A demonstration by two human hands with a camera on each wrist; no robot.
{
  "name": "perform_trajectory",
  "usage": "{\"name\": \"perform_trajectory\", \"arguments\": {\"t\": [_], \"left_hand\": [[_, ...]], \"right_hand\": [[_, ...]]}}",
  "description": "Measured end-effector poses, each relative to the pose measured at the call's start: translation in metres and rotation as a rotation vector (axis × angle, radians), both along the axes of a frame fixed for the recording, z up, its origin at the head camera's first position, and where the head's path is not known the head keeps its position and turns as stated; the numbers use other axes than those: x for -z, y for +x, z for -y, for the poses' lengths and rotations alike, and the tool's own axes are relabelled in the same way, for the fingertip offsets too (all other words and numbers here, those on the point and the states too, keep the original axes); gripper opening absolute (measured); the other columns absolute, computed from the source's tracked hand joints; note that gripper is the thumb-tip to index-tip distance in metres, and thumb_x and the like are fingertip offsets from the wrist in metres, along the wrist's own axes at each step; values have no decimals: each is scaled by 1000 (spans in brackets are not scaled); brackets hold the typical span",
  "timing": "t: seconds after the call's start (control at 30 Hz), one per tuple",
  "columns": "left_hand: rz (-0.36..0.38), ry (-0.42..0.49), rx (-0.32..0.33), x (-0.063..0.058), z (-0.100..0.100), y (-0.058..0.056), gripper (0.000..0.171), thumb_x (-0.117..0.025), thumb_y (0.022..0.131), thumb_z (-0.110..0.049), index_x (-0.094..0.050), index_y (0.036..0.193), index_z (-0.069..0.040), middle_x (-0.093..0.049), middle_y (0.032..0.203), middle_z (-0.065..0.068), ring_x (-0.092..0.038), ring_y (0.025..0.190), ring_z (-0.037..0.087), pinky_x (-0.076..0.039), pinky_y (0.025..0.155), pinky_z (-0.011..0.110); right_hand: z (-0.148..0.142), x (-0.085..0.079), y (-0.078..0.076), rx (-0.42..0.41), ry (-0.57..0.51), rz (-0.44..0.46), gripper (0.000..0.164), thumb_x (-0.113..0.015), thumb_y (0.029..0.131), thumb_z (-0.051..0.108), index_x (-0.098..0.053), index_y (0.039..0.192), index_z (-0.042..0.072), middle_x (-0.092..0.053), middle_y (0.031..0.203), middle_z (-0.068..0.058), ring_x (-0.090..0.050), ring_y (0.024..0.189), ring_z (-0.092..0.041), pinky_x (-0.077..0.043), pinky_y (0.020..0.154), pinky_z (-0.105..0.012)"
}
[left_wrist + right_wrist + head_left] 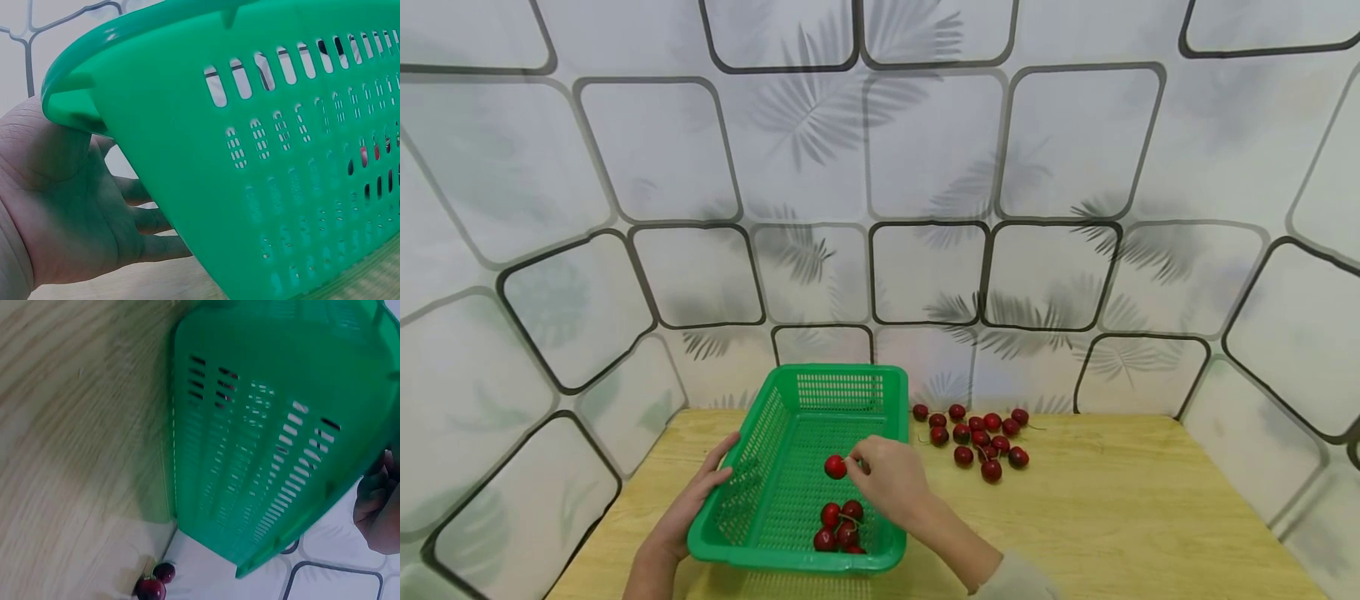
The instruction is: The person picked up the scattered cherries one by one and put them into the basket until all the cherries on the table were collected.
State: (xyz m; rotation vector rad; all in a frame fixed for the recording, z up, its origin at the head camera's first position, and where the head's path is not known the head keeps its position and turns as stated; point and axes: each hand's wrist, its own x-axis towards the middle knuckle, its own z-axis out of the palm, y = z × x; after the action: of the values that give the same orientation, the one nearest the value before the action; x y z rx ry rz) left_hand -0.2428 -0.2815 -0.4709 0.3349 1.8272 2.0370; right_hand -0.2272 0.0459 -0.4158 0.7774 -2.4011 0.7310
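Note:
My right hand [891, 477] is over the green basket [895, 379], pinching the stem of a red cherry [835, 467] that hangs below the fingertips. Several dark red cherries [824, 540] lie together at the basket's near end. Along the basket's left side, my left hand [688, 500] touches the rim with its thumb, and its fingers stretch out straight. The left wrist view shows that hand [81, 206] beside the outer wall, its thumb hidden by the rim. In the right wrist view the basket's outer wall [262, 356] covers the held cherry; the curled right fingers [375, 500] show at the edge.
Right of the basket, a loose group of cherries [981, 437] lies on the wooden table [1112, 517], some with stems. A patterned white backdrop [932, 150] rises behind the table and at both sides.

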Motion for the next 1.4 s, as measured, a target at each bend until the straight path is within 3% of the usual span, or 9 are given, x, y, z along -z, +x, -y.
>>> {"name": "perform_trajectory", "arguments": {"t": [0.4,0.7,0.9,1.03,1.17,1.4], "left_hand": [[14,9,11,1,0,1,61,-28,110,-34,8,160,-32,10,159,15,-52,116,22,-51,91,37],[-8,14,18,2,0,1,59,-27,111,-33,7,160,-35,10,157,16,-52,115,22,-51,90,37],[-10,31,24,3,2,0,58,-26,111,-33,6,159,-37,10,157,17,-53,114,21,-52,89,37],[9,27,10,2,1,-1,60,-28,110,-34,7,159,-35,7,156,14,-53,114,22,-52,90,38],[11,25,4,3,0,-1,60,-28,110,-35,5,159,-36,5,154,14,-54,113,23,-52,89,39],[19,26,-8,3,-1,0,59,-28,110,-34,5,160,-35,8,157,16,-54,113,24,-52,88,39]], "right_hand": [[22,6,3,-36,150,133,11,-70,91,16,-77,82,15,-70,79,8,-59,67,1,-44,55,-15],[26,17,-3,-58,229,221,13,-71,91,20,-76,79,18,-69,77,10,-59,67,-1,-46,56,-20],[27,21,-5,-66,346,235,10,-72,89,22,-76,81,20,-70,79,11,-62,69,-3,-47,55,-21],[27,23,-5,-83,436,214,19,-72,87,19,-70,69,22,-62,67,14,-53,59,0,-42,50,-20],[28,24,-3,-106,506,192,35,-70,87,14,-53,57,21,-42,54,13,-35,51,-2,-33,47,-19],[30,25,1,-90,595,170,35,-72,84,17,-52,56,23,-40,54,13,-36,51,-3,-34,45,-22]]}}
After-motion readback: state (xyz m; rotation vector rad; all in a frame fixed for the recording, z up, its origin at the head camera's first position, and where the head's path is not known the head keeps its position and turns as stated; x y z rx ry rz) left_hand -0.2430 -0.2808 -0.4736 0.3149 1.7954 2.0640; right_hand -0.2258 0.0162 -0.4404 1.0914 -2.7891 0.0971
